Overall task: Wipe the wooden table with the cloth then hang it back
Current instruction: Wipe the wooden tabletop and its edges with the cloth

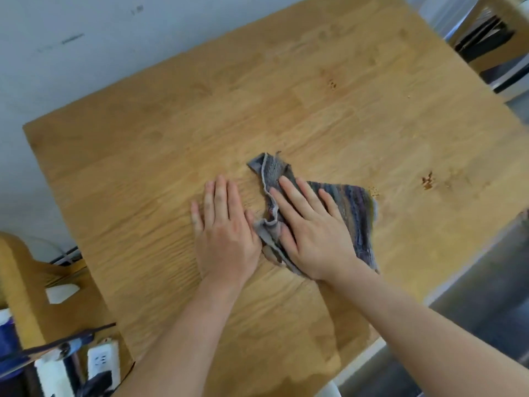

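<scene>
Bare forearms point(429, 339) reach over the near edge. Left hand point(226, 233) lies flat, fingers straight, on bare wood. Right hand point(312, 230), fingers also straight, presses the crumpled, striped woven cloth point(355, 207) just beside it. A flat palm and even pressure should carry it toward the brown crumbs point(426, 180) farther right on the smooth, pale-grained wooden table point(286, 96).

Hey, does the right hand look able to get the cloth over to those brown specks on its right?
Probably yes. The right hand lies flat on the cloth, the specks lie to its right, and nothing stands on the table between them.
</scene>
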{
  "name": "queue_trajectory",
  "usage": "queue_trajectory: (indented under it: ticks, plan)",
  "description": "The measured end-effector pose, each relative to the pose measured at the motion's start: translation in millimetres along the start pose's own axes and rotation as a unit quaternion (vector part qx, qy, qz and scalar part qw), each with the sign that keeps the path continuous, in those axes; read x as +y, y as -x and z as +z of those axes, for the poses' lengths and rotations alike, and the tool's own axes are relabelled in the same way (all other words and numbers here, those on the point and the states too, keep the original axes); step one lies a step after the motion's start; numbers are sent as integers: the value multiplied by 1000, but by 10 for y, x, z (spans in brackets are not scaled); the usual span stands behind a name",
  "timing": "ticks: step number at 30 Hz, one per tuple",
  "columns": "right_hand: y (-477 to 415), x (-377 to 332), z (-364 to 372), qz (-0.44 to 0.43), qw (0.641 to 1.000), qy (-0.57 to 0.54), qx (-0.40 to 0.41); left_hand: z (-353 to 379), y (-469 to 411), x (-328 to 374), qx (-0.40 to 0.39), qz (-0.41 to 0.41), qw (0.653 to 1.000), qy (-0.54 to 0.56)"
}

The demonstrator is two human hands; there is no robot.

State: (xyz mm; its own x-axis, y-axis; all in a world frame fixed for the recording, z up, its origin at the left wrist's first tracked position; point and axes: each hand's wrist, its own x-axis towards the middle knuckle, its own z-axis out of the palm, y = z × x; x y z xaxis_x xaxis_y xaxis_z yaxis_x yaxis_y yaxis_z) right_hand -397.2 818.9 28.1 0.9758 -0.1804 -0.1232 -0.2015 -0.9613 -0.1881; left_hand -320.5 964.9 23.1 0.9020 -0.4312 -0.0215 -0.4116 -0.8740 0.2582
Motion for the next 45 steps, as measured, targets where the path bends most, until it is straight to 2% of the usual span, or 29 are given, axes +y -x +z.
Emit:
queue_trajectory:
  ticks: [1,4,5,8,10,11,13,15,17,19,21,23,25,28,29,31,33,34,39,42,45]
  plan:
    - [-146,44,-33,17,1000,3,13,-5,-8,-3,2,4,1000,-4]
    - [-629,-8,-52,142,988,-24,58,-9,-67,-9,16,-5,1000,-5]
    - [-624,-63,-37,152,986,-32,59,-6,-66,3,14,-7,1000,-8]
    - [-42,-112,27,11,1000,8,17,-9,3,16,-6,6,1000,-30]
    - [172,207,-18,-29,999,24,6,-14,-21,1,-7,0,999,-31]
    - [150,391,-45,11,1000,25,8,-21,-33,-8,-13,1,999,-30]
    - [-17,625,-124,166,985,12,34,-39,-52,-10,-26,3,999,-26]
    - [-141,436,-81,251,967,-4,51,-43,-63,-2,-31,3,999,-22]
    - [-69,-71,52,212,975,-3,63,-43,-49,2,-23,2,1000,-15]
    - [130,-449,149,107,993,-3,44,-31,-44,-14,-16,5,1000,-3]
    - [233,-338,106,38,999,-13,28,-20,-42,-38,-15,8,1000,4]
    - [266,36,48,80,996,7,30,-25,-37,-40,-18,12,1000,4]
    - [230,344,-31,189,981,11,38,-32,-34,-37,-25,13,1000,0]
    - [223,-39,77,286,956,5,62,-26,-55,-53,-22,13,1000,2]
    - [312,-323,156,272,960,-1,63,-27,-63,-58,-16,12,1000,7]
    - [635,-787,262,174,984,-9,43,-29,-60,-54,-1,11,1000,15]
    - [823,-717,250,83,996,-6,25,-15,-58,-54,5,7,1000,20]
    - [845,-534,232,72,997,1,25,-12,-63,-56,3,7,1000,20]
    - [641,352,54,201,978,13,50,-24,-47,-51,8,11,1000,6]
    - [527,434,42,210,975,12,76,-40,-41,-42,10,17,1000,4]
    - [667,417,80,189,977,-1,94,-33,118,182,-24,6,1000,5]
